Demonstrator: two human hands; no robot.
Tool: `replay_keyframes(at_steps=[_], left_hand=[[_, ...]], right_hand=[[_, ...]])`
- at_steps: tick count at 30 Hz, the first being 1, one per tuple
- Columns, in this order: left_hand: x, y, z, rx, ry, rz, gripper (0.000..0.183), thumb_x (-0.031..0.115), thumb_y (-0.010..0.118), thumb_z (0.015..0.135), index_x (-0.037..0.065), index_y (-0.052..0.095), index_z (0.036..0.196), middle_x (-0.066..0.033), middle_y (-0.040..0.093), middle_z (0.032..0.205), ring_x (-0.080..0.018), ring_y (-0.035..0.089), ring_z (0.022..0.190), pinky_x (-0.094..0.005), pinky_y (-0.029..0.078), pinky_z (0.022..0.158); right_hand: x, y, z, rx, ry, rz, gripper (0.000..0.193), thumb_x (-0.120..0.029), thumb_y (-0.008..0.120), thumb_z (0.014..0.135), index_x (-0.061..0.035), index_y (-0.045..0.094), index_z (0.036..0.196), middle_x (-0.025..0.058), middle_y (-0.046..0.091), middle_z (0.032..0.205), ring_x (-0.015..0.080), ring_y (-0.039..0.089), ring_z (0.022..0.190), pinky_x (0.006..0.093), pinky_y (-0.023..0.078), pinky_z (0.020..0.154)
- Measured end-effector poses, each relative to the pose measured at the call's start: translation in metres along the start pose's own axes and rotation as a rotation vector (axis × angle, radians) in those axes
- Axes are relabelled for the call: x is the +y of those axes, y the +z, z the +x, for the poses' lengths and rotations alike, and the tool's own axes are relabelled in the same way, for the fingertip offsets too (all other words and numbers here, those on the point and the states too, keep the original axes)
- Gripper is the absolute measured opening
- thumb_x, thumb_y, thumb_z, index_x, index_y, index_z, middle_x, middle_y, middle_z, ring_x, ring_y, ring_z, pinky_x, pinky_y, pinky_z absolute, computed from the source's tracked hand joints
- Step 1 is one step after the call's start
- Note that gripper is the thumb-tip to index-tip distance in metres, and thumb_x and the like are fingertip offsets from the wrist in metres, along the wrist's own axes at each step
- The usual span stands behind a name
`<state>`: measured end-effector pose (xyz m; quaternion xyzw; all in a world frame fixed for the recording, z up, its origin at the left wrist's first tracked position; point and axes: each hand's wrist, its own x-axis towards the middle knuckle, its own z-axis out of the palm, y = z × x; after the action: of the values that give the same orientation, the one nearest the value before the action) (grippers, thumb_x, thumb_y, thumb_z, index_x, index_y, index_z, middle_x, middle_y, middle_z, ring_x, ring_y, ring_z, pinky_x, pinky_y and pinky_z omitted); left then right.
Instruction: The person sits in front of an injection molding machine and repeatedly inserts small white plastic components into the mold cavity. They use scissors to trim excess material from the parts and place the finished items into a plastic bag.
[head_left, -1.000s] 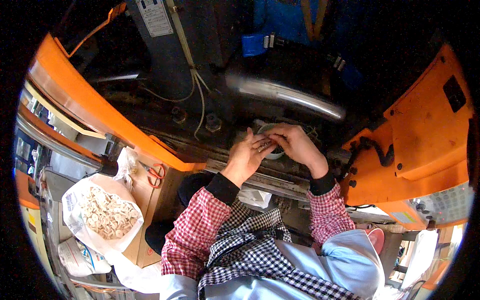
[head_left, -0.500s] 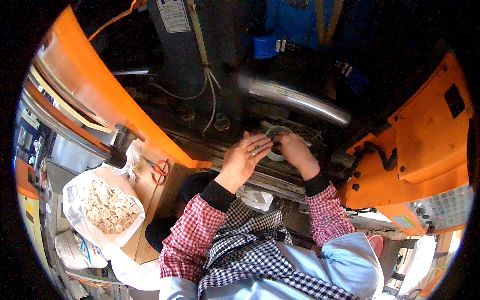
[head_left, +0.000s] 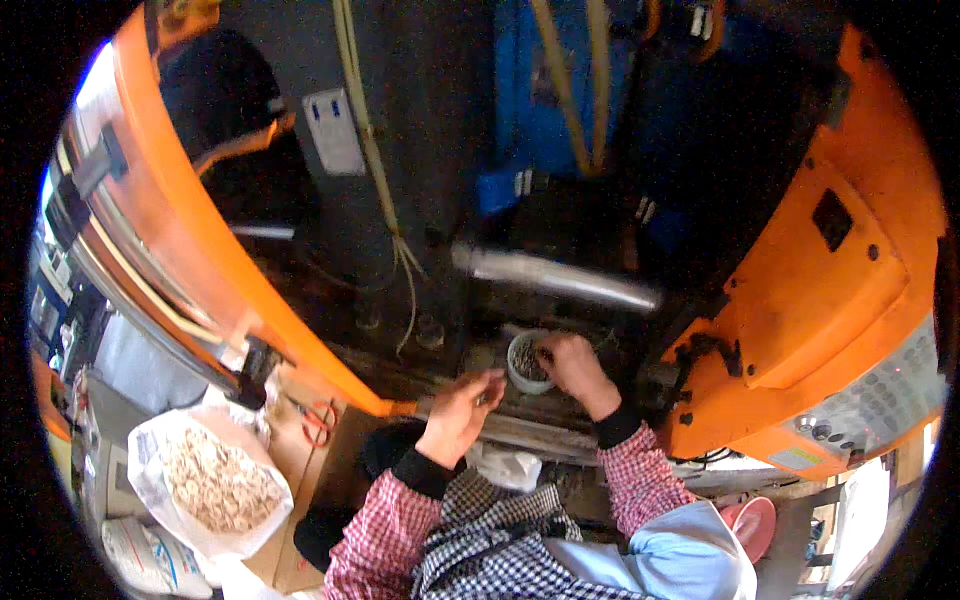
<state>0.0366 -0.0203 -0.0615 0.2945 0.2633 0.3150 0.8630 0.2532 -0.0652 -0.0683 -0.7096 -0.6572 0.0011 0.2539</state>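
A pale round cup (head_left: 527, 384) holding many small dark metal pieces (head_left: 527, 358) stands on the machine's ledge. My right hand (head_left: 580, 372) reaches over its right rim, fingertips bent together down at the pieces; what they pinch is hidden. Left of the cup and apart from it, my left hand (head_left: 458, 418) is raised with its fingers curled in toward the thumb. A small dark spot shows at those fingers, too blurred to tell whether it is a held piece or the ring.
Orange machine guards (head_left: 270, 300) flank me, the right one with a button panel (head_left: 870, 400). A shiny metal bar (head_left: 555, 278) crosses beyond the cup. At left, a white bag of beige plastic parts (head_left: 215, 480) and red-handled scissors (head_left: 318, 422) lie by cardboard. A pink basin (head_left: 752, 525) is at lower right.
My hands, which were together over the cup, are now apart. The left has moved away to the left and its extended fingers have curled; the right stays at the cup. The view has tilted upward.
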Motion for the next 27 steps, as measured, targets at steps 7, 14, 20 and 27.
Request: replay_keyframes(at_steps=[7,14,20,27], left_hand=[[0.008,0.009,-0.061,0.038,0.175,0.547,0.02,0.018,0.053,0.089,0.0,0.058,0.082,0.0001,0.052,0.072,-0.0088,0.044,0.063,-0.0225,0.034,0.057],[-0.003,-0.035,-0.141,0.383,0.048,0.652,0.024,0.022,0.056,0.087,0.003,0.056,0.073,0.0037,0.044,0.06,-0.0049,0.036,0.053,-0.0208,0.026,0.048],[-0.003,-0.068,-0.2,0.518,0.188,0.518,0.021,0.017,0.057,0.086,0.003,0.057,0.07,0.0051,0.044,0.057,-0.0044,0.035,0.05,-0.0203,0.026,0.045],[-0.013,-0.148,-0.22,0.691,0.261,0.137,0.014,0.013,0.055,0.087,0.003,0.06,0.079,0.004,0.046,0.057,-0.0046,0.04,0.049,-0.0178,0.029,0.046]], right_hand=[[-0.069,-0.034,-0.014,-0.081,-0.29,0.38,0.017,-0.014,0.059,0.075,-0.0034,0.061,0.088,0.0169,0.059,0.087,0.036,0.058,0.079,0.0421,0.048,0.071],[-0.151,0.038,-0.049,-0.266,-0.623,0.701,0.037,-0.012,0.054,0.08,-0.0002,0.05,0.115,0.0172,0.059,0.096,0.0311,0.059,0.087,0.0368,0.048,0.075],[-0.214,0.107,-0.072,-0.478,-0.86,0.612,0.033,-0.009,0.05,0.08,0.0026,0.049,0.111,0.0168,0.06,0.091,0.0281,0.061,0.085,0.0339,0.049,0.074],[-0.26,0.159,-0.082,-0.532,-0.532,0.977,0.024,-0.014,0.058,0.082,0.0015,0.057,0.1,0.016,0.062,0.092,0.0303,0.061,0.087,0.0349,0.048,0.075]])
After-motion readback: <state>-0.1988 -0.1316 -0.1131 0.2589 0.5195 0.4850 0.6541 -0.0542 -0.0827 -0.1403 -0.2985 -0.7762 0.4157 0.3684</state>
